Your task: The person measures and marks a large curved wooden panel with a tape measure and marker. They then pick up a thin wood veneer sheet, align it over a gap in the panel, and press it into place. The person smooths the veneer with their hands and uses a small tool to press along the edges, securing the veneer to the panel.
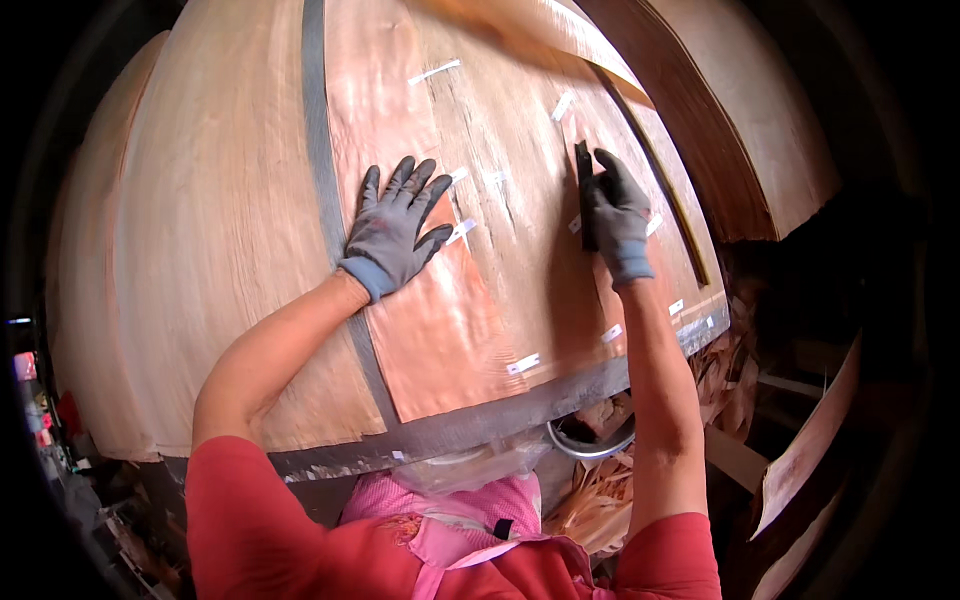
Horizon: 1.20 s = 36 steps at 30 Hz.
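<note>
Veneer sheet (480,300) pinned by left hand (392,232), fingers spread flat; right hand (617,215) fingers clamped on dark tool (585,195). Risk: tool slips w/ grain, tears thin wood near the tape strips (523,363).

Place: a woodworking shop, likely veneer work.
Signs: thin veneer sheets (230,230) patched with tape strips (523,363) on a table (470,425); more veneer stacked behind (760,130); wood scraps (600,495) piled on the floor below.
</note>
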Motion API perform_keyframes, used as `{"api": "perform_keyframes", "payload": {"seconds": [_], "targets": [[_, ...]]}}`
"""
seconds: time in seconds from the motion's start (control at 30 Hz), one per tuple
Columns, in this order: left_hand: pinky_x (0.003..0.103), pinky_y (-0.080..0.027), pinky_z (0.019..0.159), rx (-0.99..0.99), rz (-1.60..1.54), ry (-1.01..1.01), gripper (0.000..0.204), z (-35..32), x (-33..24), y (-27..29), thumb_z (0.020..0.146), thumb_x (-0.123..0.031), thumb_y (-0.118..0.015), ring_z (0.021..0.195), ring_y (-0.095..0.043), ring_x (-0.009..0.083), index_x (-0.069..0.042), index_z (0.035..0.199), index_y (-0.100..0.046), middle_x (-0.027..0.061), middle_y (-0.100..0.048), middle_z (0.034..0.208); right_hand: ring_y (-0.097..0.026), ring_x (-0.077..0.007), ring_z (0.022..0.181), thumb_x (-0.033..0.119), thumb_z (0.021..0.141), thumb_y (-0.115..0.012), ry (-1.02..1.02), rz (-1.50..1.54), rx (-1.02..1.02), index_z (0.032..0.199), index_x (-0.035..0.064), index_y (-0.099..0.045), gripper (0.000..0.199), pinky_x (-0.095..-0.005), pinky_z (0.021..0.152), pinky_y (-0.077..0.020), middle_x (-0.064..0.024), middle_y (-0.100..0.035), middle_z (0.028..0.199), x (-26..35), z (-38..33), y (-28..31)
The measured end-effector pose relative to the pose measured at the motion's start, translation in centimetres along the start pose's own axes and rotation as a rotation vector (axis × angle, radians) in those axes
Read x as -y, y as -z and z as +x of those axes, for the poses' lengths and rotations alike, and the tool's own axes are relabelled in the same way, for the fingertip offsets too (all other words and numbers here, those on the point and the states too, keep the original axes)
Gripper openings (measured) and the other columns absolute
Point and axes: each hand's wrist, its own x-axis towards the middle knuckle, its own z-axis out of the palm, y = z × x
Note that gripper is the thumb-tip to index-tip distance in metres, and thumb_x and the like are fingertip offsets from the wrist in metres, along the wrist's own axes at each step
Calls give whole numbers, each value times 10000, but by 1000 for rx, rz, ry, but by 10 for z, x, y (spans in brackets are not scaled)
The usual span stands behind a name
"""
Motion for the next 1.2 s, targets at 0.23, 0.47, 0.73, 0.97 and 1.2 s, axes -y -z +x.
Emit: {"api": "perform_keyframes", "payload": {"seconds": [0.23, 0.47, 0.73, 0.97, 1.2], "targets": [[538, -110, 1186, 38, 30, 31, 715, -7, 4, 4, 887, -426, -599, 1443, -279, 327, -157, 1498, -346, 125, -337, 1544, -561, -114, 713, 203, 1006, -518, -476, 1271, 130, 1341, 35, -507, 375, -240, 682, -478, -40, -614, 856, 46, -16, 55], [574, -57, 1179, 84, 212, 126, 737, -2, -11, 12, 877, -507, -577, 1465, -231, 301, -133, 1480, -380, 93, -356, 1536, -465, -49, 514, 441, 995, -510, -312, 752, 600, 1296, -19, -516, 549, -189, 457, -338, 12, -554, 685, 78, -84, 104], [482, -264, 1139, -234, 31, 224, 563, -35, -84, 20, 897, -361, -613, 1369, -384, 316, -100, 1382, -493, 142, -464, 1441, -538, -64, 687, 264, 990, -535, -448, 655, 574, 1392, -10, -458, 493, -185, 572, -391, -13, -616, 874, 70, -254, 158], [377, -558, 668, -380, -674, 43, 395, -267, -251, 69, 827, -205, -719, 788, -710, 295, -45, 1173, -618, 158, -700, 956, -497, -47, 603, 87, 968, -548, -764, 516, 634, 1231, -30, -606, 294, -199, 546, -410, 28, -551, 717, 52, -388, 155], [337, -556, 809, 38, -855, 1037, 348, -515, -257, 47, 840, 53, -538, 920, -716, 220, -14, 1175, -603, 139, -718, 1031, -578, -88, 649, -34, 915, -507, -373, 145, 662, 1236, -45, -557, 325, -243, 563, -470, -83, -670, 963, 28, -428, 113]]}}
